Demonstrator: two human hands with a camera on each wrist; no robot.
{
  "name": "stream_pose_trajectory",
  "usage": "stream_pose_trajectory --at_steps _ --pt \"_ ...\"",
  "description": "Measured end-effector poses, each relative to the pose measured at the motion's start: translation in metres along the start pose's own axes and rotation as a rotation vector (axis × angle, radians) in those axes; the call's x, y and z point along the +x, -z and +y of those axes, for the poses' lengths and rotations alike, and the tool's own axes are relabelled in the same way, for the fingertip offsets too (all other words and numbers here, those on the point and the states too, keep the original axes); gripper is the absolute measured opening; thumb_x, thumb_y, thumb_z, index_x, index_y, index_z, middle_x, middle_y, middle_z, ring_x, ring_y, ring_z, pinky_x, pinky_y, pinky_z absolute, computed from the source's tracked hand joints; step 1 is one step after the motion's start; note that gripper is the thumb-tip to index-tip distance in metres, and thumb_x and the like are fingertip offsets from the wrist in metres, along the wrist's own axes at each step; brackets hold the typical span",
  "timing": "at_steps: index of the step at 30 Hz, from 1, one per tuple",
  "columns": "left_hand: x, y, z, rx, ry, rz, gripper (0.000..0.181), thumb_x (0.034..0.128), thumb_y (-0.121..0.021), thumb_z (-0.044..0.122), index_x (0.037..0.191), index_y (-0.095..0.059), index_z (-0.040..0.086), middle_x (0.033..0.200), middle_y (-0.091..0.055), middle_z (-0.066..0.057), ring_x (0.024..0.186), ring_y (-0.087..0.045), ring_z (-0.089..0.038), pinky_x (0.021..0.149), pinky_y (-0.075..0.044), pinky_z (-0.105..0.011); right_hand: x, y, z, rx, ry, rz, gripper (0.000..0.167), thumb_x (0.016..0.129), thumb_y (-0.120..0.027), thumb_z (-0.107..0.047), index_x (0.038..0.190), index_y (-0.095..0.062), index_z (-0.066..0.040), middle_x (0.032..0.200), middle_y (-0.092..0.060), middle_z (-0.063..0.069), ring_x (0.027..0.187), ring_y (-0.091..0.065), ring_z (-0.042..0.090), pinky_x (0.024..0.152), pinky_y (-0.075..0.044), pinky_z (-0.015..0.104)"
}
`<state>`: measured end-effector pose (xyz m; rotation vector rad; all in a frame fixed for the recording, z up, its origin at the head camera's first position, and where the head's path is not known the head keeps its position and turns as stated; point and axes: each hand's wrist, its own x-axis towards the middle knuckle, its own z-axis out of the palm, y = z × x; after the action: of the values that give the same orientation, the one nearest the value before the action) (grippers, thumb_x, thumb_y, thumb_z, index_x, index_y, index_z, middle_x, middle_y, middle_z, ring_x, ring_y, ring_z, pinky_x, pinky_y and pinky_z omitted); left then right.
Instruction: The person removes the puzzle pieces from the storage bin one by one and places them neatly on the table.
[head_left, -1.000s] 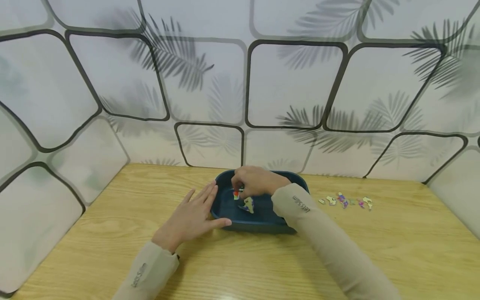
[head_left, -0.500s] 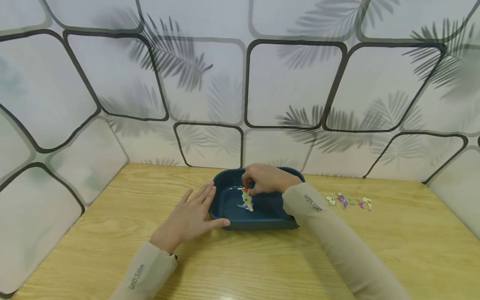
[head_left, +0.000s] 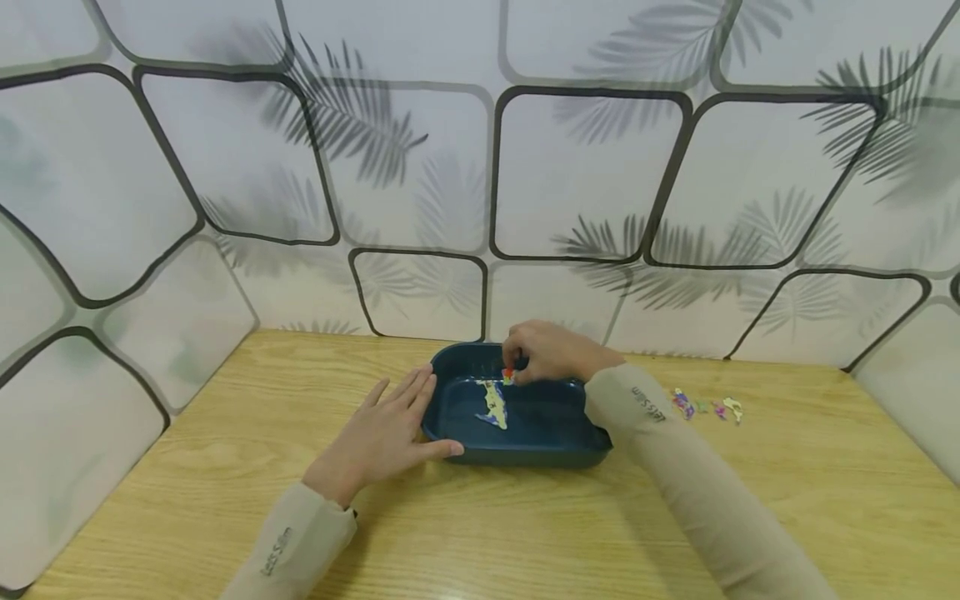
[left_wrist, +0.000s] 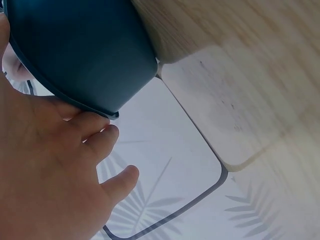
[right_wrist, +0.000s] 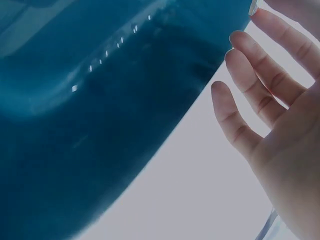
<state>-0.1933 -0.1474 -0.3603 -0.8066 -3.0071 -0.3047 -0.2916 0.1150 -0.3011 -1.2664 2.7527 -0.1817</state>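
Note:
A dark blue plastic basin (head_left: 525,456) stands on the wooden table. Inside it, toward the left, lies a flat, irregular pale-yellow shape with blue edges (head_left: 492,407), like joined jigsaw puzzle pieces. My right hand (head_left: 551,350) is over the back of the basin, pinching a small red and multicoloured puzzle piece (head_left: 509,377) between thumb and finger. Only a sliver of that piece shows in the right wrist view, where the other fingers (right_wrist: 265,60) are held out. My left hand (head_left: 382,433) rests on the basin's left side, fingers extended along the rim, thumb at the front edge.
Several small, irregular coloured pieces (head_left: 684,404) lie on the table (head_left: 795,467) right of the basin, close to my right sleeve (head_left: 633,400). A patterned wall (head_left: 420,292) rises directly behind the table, and another stands at the left.
My right hand has moved right and slightly back with the puzzle piece, uncovering more of the pale shape. The right sleeve now hides some table pieces. My left hand stays on the rim.

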Motion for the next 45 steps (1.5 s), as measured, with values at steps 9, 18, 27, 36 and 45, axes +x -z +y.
stream_pose_trajectory --at_steps 9,18,27,36,45 --pt "0.001 0.001 0.002 -0.008 -0.006 -0.005 0.103 0.0924 -0.053 0.071 0.157 -0.029 -0.006 0.165 -0.020 -0.018 0.152 -0.021 -0.032 0.120 -0.015 -0.060 -0.016 0.004 0.017 -0.007 0.001 0.038 0.008 0.085 -0.079 -0.014 0.089 -0.072 -0.012 0.092 -0.062 0.002 0.087 -0.060 0.024 0.083 -0.052 0.043" --pt "0.001 0.002 0.001 -0.016 -0.003 -0.014 0.102 0.0936 -0.054 0.069 0.157 -0.028 -0.006 0.166 -0.019 -0.019 0.152 -0.020 -0.033 0.119 -0.016 -0.060 -0.035 0.010 0.028 0.033 -0.045 0.062 0.008 0.086 -0.079 -0.011 0.089 -0.072 -0.013 0.093 -0.061 0.003 0.089 -0.060 0.028 0.083 -0.052 0.048" --pt "0.002 -0.002 0.001 -0.022 -0.005 -0.008 0.104 0.0924 -0.054 0.071 0.158 -0.026 -0.005 0.166 -0.017 -0.018 0.153 -0.019 -0.032 0.120 -0.014 -0.059 -0.052 0.012 0.043 0.064 -0.032 0.088 0.006 0.088 -0.078 -0.010 0.091 -0.073 -0.011 0.094 -0.063 0.002 0.086 -0.059 0.029 0.079 -0.052 0.046" --pt "0.003 -0.003 0.001 -0.033 -0.008 -0.005 0.103 0.0929 -0.055 0.070 0.158 -0.026 -0.005 0.166 -0.017 -0.018 0.153 -0.019 -0.032 0.120 -0.014 -0.060 -0.068 0.012 0.053 0.080 -0.055 0.089 0.007 0.089 -0.079 -0.012 0.092 -0.073 -0.009 0.095 -0.063 0.003 0.087 -0.060 0.028 0.078 -0.053 0.047" --pt "0.001 -0.001 0.001 -0.076 -0.004 -0.009 0.098 0.0964 -0.053 0.066 0.158 -0.025 -0.006 0.166 -0.017 -0.019 0.153 -0.018 -0.033 0.120 -0.013 -0.060 -0.086 0.013 0.064 0.075 -0.091 0.121 0.006 0.088 -0.078 -0.011 0.091 -0.074 -0.009 0.095 -0.064 0.004 0.087 -0.061 0.030 0.077 -0.052 0.049"
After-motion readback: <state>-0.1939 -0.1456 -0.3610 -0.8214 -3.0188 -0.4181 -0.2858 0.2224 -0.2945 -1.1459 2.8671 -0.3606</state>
